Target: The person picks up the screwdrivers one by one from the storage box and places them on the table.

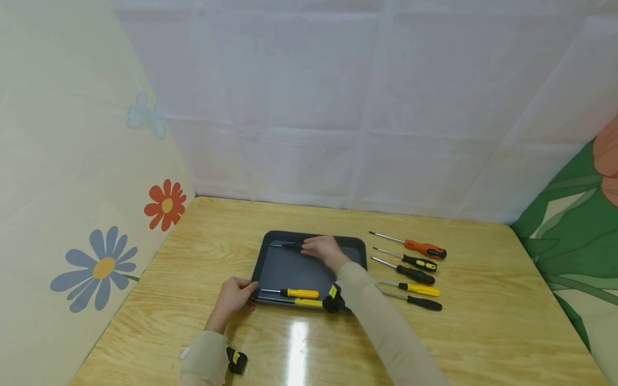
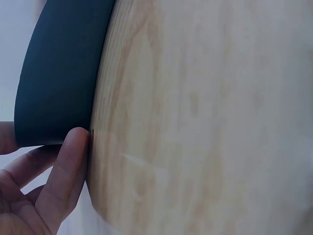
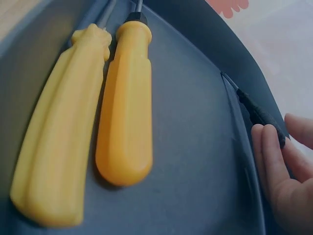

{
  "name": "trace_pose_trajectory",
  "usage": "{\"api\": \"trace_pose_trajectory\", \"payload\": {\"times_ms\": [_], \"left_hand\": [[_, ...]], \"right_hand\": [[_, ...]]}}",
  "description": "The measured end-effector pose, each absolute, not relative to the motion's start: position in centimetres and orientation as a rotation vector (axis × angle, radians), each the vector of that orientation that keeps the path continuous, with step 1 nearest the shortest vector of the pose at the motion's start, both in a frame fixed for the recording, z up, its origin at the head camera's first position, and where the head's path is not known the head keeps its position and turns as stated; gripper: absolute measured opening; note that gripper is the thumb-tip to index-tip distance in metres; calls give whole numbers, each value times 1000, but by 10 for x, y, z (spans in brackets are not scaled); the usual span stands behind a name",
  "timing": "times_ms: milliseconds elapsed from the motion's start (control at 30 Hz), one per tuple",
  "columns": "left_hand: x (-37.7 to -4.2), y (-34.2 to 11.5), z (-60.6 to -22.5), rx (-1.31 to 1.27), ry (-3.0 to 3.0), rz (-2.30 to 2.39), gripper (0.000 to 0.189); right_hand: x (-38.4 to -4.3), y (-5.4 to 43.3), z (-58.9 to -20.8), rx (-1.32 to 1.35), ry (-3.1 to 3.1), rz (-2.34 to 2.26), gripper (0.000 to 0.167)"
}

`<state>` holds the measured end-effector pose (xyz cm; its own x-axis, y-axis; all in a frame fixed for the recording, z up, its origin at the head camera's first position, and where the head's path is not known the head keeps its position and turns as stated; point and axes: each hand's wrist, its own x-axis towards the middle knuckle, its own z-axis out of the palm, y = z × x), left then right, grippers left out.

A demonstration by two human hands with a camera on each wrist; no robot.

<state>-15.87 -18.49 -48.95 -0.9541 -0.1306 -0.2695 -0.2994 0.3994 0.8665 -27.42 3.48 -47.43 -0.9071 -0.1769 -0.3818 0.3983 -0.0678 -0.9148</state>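
A dark grey tray [image 1: 294,268] lies on the wooden table. At its near left corner my left hand [image 1: 235,294] grips the edge, thumb on the rim and fingers against the outer wall [image 2: 58,73]. Along the tray's far side, my right hand [image 1: 324,250] holds a black-handled screwdriver [image 3: 259,115] by the end of its handle between thumb and fingers. The shaft of that screwdriver points left. Two yellow-handled screwdrivers lie side by side near the tray's front wall: an orange-yellow one [image 3: 127,103] and a paler one [image 3: 58,132].
Right of the tray several screwdrivers lie in a column: a red-and-black one [image 1: 425,249], a black-and-yellow one [image 1: 419,262], a black one [image 1: 415,274], a yellow one [image 1: 422,290] and another black one [image 1: 425,303]. A white cloth [image 1: 289,107] hangs behind the table.
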Motion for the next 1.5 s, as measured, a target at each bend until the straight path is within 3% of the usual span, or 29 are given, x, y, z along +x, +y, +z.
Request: {"api": "trace_pose_trajectory", "payload": {"times_ms": [1500], "left_hand": [[-157,-183,-487,-388,2467,1627,21]], "right_hand": [[-274,41,-472,285,1790,-2024,33]]}}
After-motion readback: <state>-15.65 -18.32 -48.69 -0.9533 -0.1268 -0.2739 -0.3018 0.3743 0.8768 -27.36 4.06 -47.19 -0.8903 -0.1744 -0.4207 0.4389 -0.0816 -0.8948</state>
